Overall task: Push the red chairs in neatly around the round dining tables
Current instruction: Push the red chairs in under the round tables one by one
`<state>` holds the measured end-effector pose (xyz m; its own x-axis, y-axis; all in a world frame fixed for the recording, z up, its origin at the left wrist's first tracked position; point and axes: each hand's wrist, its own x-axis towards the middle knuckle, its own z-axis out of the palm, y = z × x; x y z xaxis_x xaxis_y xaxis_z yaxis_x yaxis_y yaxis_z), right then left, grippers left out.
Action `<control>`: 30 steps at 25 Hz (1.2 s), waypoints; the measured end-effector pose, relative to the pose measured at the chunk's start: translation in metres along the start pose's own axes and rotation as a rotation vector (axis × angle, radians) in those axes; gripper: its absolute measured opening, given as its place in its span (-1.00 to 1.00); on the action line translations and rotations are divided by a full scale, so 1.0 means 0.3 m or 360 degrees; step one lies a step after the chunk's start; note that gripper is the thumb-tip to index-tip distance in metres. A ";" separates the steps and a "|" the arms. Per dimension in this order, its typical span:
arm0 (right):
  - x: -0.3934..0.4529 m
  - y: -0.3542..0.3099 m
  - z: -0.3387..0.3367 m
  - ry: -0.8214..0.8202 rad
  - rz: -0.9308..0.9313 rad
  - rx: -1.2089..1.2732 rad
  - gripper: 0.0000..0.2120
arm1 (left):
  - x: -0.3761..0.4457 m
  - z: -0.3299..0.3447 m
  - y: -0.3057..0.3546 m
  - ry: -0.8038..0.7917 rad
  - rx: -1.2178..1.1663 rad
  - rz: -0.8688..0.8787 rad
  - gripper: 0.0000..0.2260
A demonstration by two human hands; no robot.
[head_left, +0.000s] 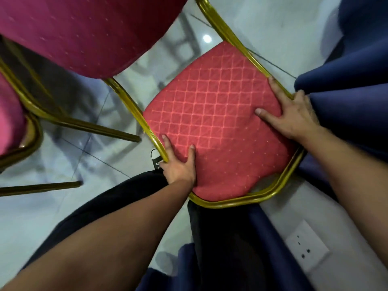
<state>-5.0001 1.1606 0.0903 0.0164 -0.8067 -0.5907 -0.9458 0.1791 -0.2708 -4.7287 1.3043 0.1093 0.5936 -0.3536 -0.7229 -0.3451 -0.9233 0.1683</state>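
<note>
Both forearms reach down, left hand [178,164] and right hand [291,114] clamped on opposite side edges of the red chair [214,122] back, so I'd push evenly to keep it square.

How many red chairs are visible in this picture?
3, perhaps more out of frame. One chair back lies under both hands, left hand and right hand. A second chair is at upper left. A third chair is cut off at the left edge.

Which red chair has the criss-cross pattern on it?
The chair both hands hold, left hand and right hand. The darker chair above-left has only dots.
</note>
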 end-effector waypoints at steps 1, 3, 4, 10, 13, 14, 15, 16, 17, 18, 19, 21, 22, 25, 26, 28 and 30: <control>-0.032 -0.008 -0.049 -0.0015 0.0003 -0.0012 -0.20 | -0.048 -0.028 0.011 -0.0018 0.0026 -0.0024 -0.22; -0.111 -0.017 -0.152 -0.0066 0.0002 -0.0043 -0.20 | -0.154 -0.096 0.030 -0.0077 0.0046 -0.0063 -0.22; -0.156 -0.024 -0.211 -0.0079 -0.0001 -0.0062 -0.20 | -0.211 -0.139 0.040 -0.0117 0.0058 -0.0067 -0.23; -0.342 -0.075 -0.611 -0.0199 0.0070 -0.0276 -0.20 | -0.521 -0.324 0.147 -0.0240 0.0145 -0.0088 -0.25; -0.372 -0.135 -0.787 -0.0394 0.0144 -0.0379 -0.11 | -0.616 -0.401 0.207 -0.0278 0.0196 -0.0137 -0.26; -0.392 -0.168 -0.843 -0.0456 0.0158 -0.0401 -0.08 | -0.649 -0.446 0.226 -0.0288 0.0216 -0.0153 -0.27; -0.404 -0.199 -0.889 -0.0504 0.0176 -0.0420 -0.06 | -0.676 -0.487 0.242 -0.0288 0.0236 -0.0154 -0.28; -0.418 -0.236 -0.939 -0.0539 0.0196 -0.0444 -0.05 | -0.706 -0.536 0.258 -0.0289 0.0249 -0.0144 -0.30; -0.428 -0.272 -0.983 -0.0569 0.0215 -0.0465 -0.05 | -0.733 -0.585 0.269 -0.0294 0.0255 -0.0121 -0.32; -0.439 -0.312 -1.025 -0.0584 0.0227 -0.0479 -0.06 | -0.761 -0.635 0.278 -0.0294 0.0260 -0.0074 -0.34; -0.450 -0.356 -1.068 -0.0590 0.0225 -0.0497 -0.07 | -0.788 -0.683 0.287 -0.0285 0.0267 -0.0011 -0.37; -0.469 -0.434 -1.150 -0.0577 0.0203 -0.0489 -0.11 | -0.832 -0.762 0.307 -0.0279 0.0256 0.0090 -0.40; -0.479 -0.461 -1.189 -0.0552 0.0183 -0.0466 -0.14 | -0.853 -0.785 0.324 -0.0292 0.0248 0.0127 -0.42; -0.516 -0.517 -1.319 -0.0472 0.0069 -0.0299 -0.22 | -0.913 -0.852 0.381 -0.0368 0.0195 0.0229 -0.43; -0.537 -0.537 -1.366 -0.0435 0.0028 -0.0207 -0.27 | -0.932 -0.880 0.387 -0.0384 0.0173 0.0276 -0.43; -0.582 -0.569 -1.438 -0.0297 -0.0044 0.0023 -0.37 | -0.951 -0.942 0.377 -0.0357 0.0096 0.0394 -0.46; -0.623 -0.591 -1.475 -0.0097 -0.0120 0.0302 -0.50 | -0.955 -1.013 0.374 -0.0344 0.0045 0.0533 -0.48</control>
<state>-4.9791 1.0305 0.5851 0.1099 -0.7875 -0.6064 -0.8634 0.2266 -0.4508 -4.7165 1.2567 0.5391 0.2793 -0.5923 -0.7557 -0.5152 -0.7566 0.4026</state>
